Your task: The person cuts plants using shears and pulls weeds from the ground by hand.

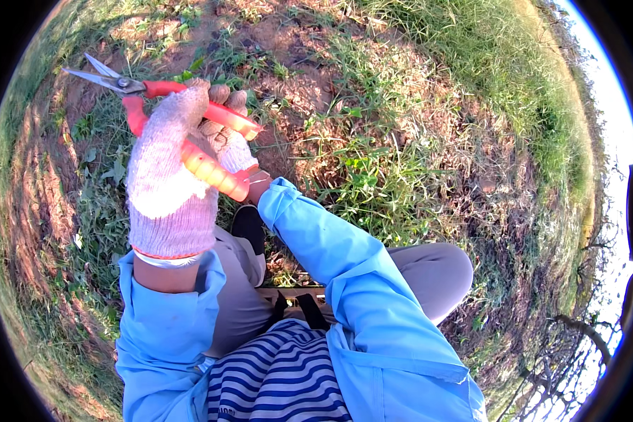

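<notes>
My left hand (163, 169), in a pale knitted work glove, is closed around a pair of garden shears (216, 171) with red-orange handles. Their pointed metal blades are parted and face the upper left. One handle crosses the glove's palm side, and a small wire loop shows at its end. Behind the other handle is my right hand (235, 150), also gloved, with tan-coated fingers curled close to that handle. The shears and my left hand partly cover it, so its grip is unclear. Below both hands lies weedy soil.
Low green weeds (366, 174) and dry grass grow over reddish soil. Taller grass (485, 63) stands at the upper right. My bent knee (435, 277) and dark shoe (248, 229) are close beneath my arms. Bare branches (585, 332) appear at the lower right.
</notes>
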{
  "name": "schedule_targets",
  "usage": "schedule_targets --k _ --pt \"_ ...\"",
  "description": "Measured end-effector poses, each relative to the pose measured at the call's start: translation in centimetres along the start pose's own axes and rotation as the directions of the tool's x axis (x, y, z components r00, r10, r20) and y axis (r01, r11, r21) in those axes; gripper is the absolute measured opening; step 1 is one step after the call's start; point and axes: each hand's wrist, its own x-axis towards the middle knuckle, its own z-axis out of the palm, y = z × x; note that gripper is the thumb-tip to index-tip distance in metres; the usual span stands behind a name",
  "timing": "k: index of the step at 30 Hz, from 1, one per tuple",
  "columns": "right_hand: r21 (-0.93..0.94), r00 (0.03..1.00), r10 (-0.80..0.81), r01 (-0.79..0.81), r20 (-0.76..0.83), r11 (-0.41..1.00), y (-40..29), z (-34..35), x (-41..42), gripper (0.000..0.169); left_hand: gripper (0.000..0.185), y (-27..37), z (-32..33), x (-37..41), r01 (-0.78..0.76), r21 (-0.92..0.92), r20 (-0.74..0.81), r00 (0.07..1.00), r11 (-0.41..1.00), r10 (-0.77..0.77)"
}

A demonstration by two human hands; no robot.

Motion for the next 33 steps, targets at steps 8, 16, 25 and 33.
schedule_targets --k 8,16,25,33 --pt "-0.270 0.894 0.175 -0.064 0.411 0.961 5.2 -2.0 -5.7 0.018 0.023 -0.4 0.3 0.4 0.063 -0.055 -0.008 0.998 0.997 -0.063" --pt "-0.400 0.966 0.257 -0.234 0.005 0.886 -0.4 -9.8 -2.5 0.020 0.024 0.0 0.9 -0.1 0.013 0.085 -0.031 0.999 0.996 -0.011" --pt "-0.690 0.843 0.436 -0.519 -0.315 0.504 10.6 -24.3 -2.3 0.021 0.027 0.2 0.9 -0.3 0.020 0.080 -0.041 0.999 0.997 -0.017" --pt "-0.610 0.872 0.445 -0.468 -0.203 0.640 15.0 -29.6 -4.9 0.021 0.031 -0.5 1.3 0.1 0.025 0.177 -0.085 0.996 0.984 -0.010"
